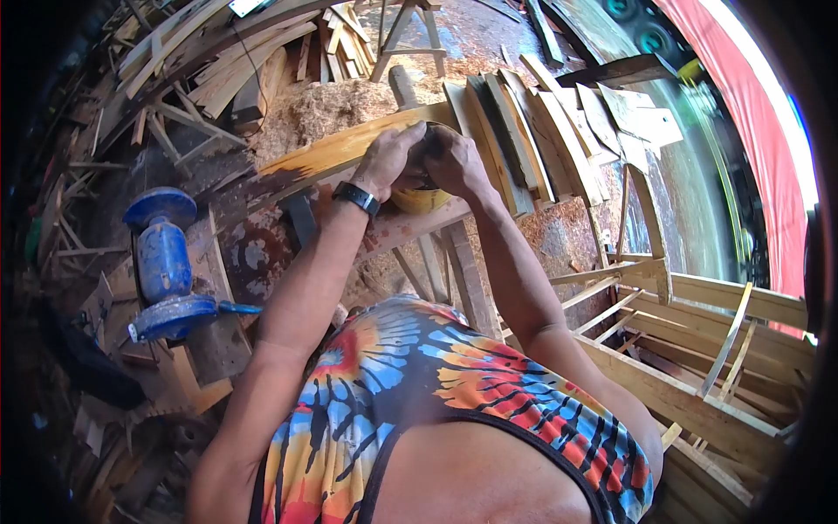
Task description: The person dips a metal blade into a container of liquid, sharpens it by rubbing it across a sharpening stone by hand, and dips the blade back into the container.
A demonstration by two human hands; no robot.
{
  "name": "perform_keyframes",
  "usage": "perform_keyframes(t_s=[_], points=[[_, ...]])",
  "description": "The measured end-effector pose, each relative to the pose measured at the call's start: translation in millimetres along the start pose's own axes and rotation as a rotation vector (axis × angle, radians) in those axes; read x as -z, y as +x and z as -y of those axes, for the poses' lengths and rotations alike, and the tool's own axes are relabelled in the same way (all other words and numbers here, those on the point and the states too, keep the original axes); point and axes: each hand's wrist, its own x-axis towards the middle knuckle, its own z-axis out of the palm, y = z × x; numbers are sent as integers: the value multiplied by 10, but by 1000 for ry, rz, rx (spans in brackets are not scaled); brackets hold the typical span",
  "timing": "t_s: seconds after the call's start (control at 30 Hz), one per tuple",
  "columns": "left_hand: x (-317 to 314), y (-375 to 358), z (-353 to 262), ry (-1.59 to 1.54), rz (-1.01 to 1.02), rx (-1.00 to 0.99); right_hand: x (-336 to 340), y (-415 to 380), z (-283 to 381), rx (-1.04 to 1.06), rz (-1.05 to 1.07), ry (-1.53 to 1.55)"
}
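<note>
My left hand (393, 159), with a black watch on its wrist, and my right hand (457, 162) are close together in front of me, fingers curled in. Between them is a dark crumpled thing (426, 154) that looks like a rag; my fingers cover much of it. Right below my hands sits a yellow container (421, 203) with a dark inside, on a plank bench (388, 231). A long board (323, 155) lies just beyond my hands, partly bright yellow-orange and partly streaked dark brown at its left end.
Several boards (515, 131) lean side by side at the right. A blue machine (165, 262) stands at the left. Wooden frames (681, 384) fill the lower right. Sawdust (301, 109) and stacked planks (236, 70) lie behind the bench.
</note>
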Motion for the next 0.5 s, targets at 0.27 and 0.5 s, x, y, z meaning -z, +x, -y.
perform_keyframes(t_s=[0.27,0.5], points=[[598,-534,-109,105,-360,-63,-486,433,-418,59,660,-588],[1319,-1118,202,55,-466,-76,-705,597,-849,271,783,-704]])
